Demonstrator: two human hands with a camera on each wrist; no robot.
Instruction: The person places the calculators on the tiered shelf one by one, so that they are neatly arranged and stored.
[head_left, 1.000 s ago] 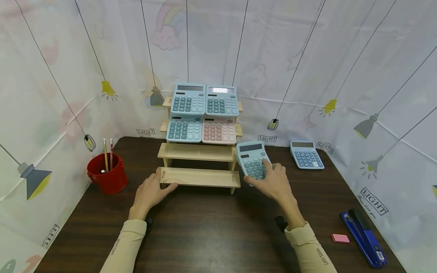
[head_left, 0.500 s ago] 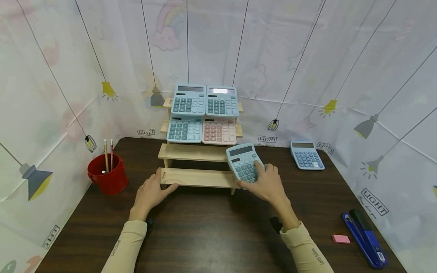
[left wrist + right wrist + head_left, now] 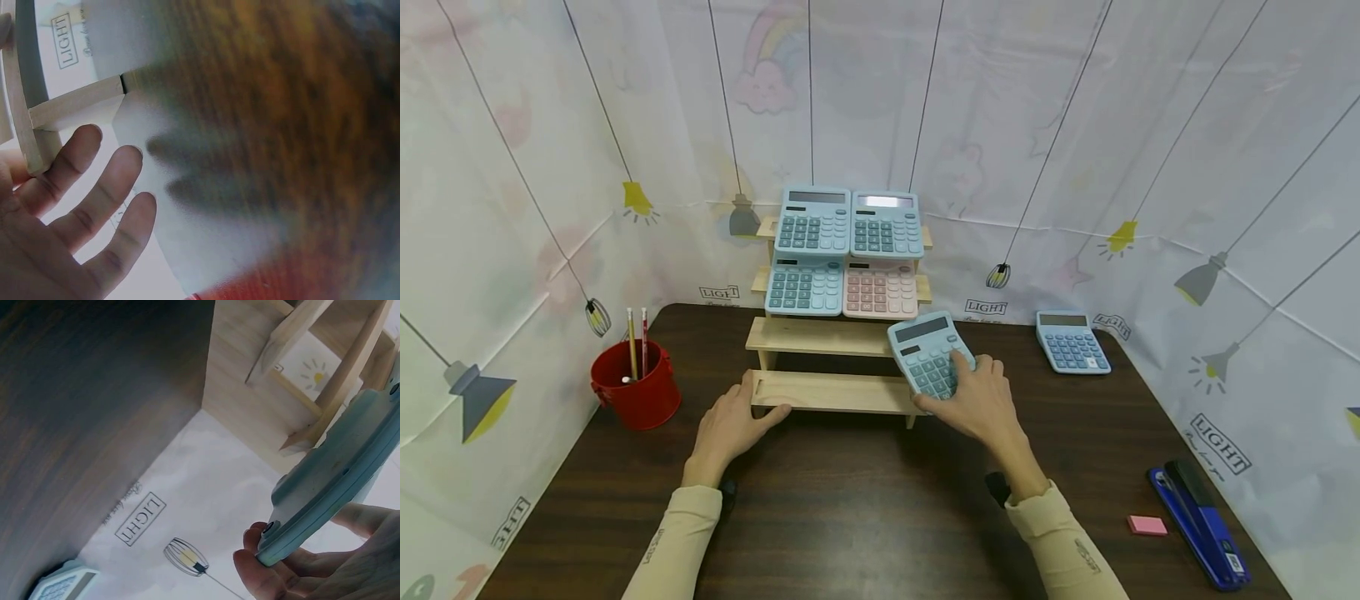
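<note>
My right hand [image 3: 973,404] grips a light blue calculator [image 3: 921,329] by its lower right side. Tilted and face up, it overlaps the right end of the two lower tiers of a wooden step rack [image 3: 827,392]. From below, the right wrist view shows the calculator's underside [image 3: 337,469] above the table, with fingertips at its edge. My left hand [image 3: 726,429] touches the left end of the rack's lowest tier, thumb along the front. Its other fingers [image 3: 103,197] extend fairly straight beside the rack. Three blue calculators [image 3: 812,221] and a pink calculator [image 3: 880,287] fill the upper tiers.
Another blue calculator [image 3: 1072,342] lies at the table's back right. A red bucket [image 3: 636,392] with pencils stands left of the rack. At the front right lie a pink eraser [image 3: 1147,525] and a blue stapler [image 3: 1202,525]. A patterned curtain [image 3: 1022,142] surrounds the table.
My right hand has carried the blue calculator leftward, from beside the rack to over its right end. The left hand has stayed at the rack's left end.
</note>
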